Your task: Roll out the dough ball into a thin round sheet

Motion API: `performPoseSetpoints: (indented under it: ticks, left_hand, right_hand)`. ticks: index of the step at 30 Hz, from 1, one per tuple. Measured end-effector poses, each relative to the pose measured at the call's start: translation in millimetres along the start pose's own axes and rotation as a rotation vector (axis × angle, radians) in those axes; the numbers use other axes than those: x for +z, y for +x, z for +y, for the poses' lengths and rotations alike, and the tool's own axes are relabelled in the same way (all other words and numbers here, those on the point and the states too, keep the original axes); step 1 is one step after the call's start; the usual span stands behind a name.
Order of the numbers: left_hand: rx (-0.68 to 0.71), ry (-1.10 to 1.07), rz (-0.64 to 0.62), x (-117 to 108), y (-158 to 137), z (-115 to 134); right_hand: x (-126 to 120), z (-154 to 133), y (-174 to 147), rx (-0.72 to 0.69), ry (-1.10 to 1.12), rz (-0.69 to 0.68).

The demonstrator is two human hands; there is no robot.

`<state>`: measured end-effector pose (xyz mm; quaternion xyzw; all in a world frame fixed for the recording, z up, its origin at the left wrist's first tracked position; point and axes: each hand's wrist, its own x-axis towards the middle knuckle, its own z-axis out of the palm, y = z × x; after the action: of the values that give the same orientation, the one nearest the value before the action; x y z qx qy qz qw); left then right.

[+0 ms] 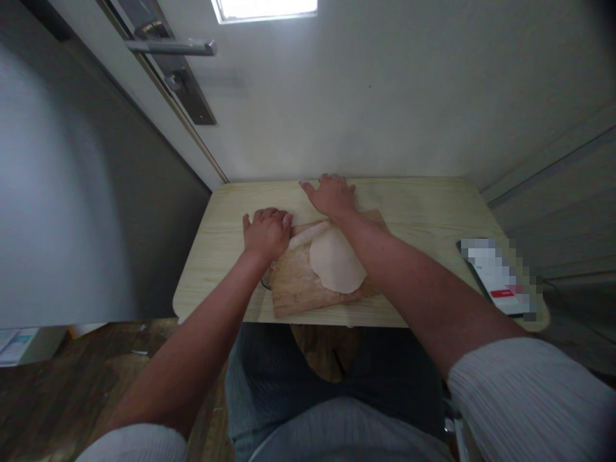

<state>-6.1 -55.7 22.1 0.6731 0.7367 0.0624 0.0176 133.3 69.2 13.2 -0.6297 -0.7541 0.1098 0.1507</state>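
Note:
A pale rolling pin (308, 235) lies at a slant across the far part of a wooden board (293, 289), at the upper edge of a flat, roughly round sheet of dough (337, 263). My left hand (267, 234) is over the pin's left end, fingers bent down around it. Farther from me, my right hand (332, 194) reaches past the board's far edge with its fingers spread. The pin's right end runs under my right wrist, where it is hidden. My right forearm covers the right side of the dough and part of the board.
The board rests on a small light wooden table (212, 256). A phone or tablet (500, 276), its screen partly blurred, lies at the table's right end. Behind the table stands a white door with a metal handle (173, 48). A grey panel (62, 192) rises at left.

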Motion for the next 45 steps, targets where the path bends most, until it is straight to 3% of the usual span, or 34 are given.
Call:
performPoseSetpoints:
  ticks: [15,24,31,37,45]
  left_hand:
    - [0.003,0.006,0.012,1,0,0]
    - [0.004,-0.023,0.01,-1,-24,16]
    - [0.051,-0.016,0.057,-5,-59,36]
    - [0.105,0.007,0.064,-10,-86,50]
    - [0.188,-0.068,0.046,-11,-116,53]
  right_hand:
    - [-1,0,-3,-0.004,-0.013,-0.007]
    - [-6,14,-28,-0.087,-0.089,-0.02]
    - [-17,32,-68,-0.079,-0.113,-0.059]
    - [-30,46,-118,-0.068,-0.122,0.022]
    - [-42,67,-183,-0.115,-0.085,0.001]
